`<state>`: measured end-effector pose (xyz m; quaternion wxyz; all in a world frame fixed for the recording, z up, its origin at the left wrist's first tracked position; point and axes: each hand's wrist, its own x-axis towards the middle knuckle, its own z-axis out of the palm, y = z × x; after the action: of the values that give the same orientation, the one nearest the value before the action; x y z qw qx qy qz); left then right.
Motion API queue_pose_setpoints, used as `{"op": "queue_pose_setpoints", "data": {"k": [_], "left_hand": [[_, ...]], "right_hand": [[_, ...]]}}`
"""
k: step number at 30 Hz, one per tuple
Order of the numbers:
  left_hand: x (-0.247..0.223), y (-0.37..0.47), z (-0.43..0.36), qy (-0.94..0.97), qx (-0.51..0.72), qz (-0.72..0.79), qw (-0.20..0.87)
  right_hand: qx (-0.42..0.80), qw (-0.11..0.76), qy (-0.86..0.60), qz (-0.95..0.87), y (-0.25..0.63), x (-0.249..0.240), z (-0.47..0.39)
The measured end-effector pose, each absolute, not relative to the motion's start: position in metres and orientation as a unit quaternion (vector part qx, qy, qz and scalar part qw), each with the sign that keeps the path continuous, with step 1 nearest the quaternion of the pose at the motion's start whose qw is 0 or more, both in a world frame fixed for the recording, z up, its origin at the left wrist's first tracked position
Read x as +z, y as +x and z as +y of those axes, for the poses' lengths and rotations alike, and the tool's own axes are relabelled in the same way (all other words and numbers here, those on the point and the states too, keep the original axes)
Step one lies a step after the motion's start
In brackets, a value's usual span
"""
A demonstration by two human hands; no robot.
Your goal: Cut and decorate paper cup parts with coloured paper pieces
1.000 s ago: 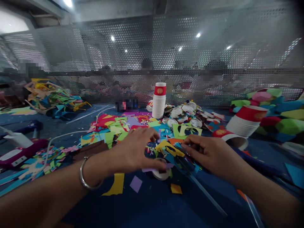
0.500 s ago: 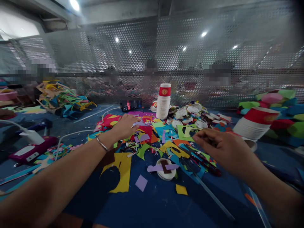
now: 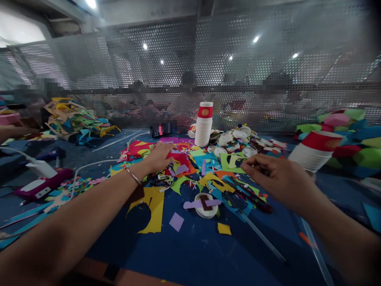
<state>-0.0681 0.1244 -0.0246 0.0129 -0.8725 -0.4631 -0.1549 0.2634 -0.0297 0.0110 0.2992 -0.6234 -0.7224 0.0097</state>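
My left hand [image 3: 160,156], a metal bangle at its wrist, lies with fingers stretched over the heap of coloured paper scraps [image 3: 181,169]. Its fingertips touch the pile near red and purple pieces. To the right, my right hand [image 3: 269,172] is closed, thumb and index finger curled together beside a green paper piece with a cut-out [image 3: 225,163]. Whatever sits inside those fingers, if anything, I cannot make out. Scissors with dark red handles [image 3: 263,205] rest just below it. Nearer me is a white cup lid [image 3: 206,213] crossed by purple and brown paper strips.
Stacked paper cups [image 3: 204,129] stand behind the scraps, and a second stack [image 3: 317,149] leans at right. Lids [image 3: 238,137] are piled between them. At left are a purple power strip [image 3: 44,184] and another person's hand [image 3: 22,132]. A perforated metal screen [image 3: 166,71] closes off the back.
The view has shifted slightly, and my hands stay nearly in place over the scraps. At the left edge, the other person's hand reaches further into view.
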Motion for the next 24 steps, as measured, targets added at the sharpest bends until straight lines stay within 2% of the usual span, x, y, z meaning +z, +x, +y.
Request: {"op": "queue_pose_setpoints", "data": {"k": [6, 10, 13, 16, 20, 24], "left_hand": [[-0.014, -0.075, 0.119, -0.819, -0.193, -0.540, 0.031], [-0.002, -0.068, 0.100, -0.823, -0.209, -0.527, 0.043], [0.012, -0.056, 0.079, -0.869, -0.189, -0.457, 0.001], [0.032, -0.050, 0.055, -0.910, -0.165, -0.371, -0.086], [0.062, -0.061, 0.035, -0.931, -0.047, -0.348, -0.095], [0.065, -0.077, 0.036, -0.920, 0.101, -0.358, -0.121]], "right_hand": [[0.047, 0.277, -0.594, -0.754, 0.262, 0.010, -0.030], [0.042, 0.258, -0.594, -0.761, 0.260, 0.012, -0.030], [0.036, 0.260, -0.603, -0.753, 0.261, 0.013, -0.030], [0.023, 0.273, -0.616, -0.738, 0.265, 0.012, -0.028], [0.012, 0.279, -0.622, -0.732, 0.271, 0.009, -0.024], [0.008, 0.278, -0.631, -0.725, 0.271, 0.007, -0.023]]}}
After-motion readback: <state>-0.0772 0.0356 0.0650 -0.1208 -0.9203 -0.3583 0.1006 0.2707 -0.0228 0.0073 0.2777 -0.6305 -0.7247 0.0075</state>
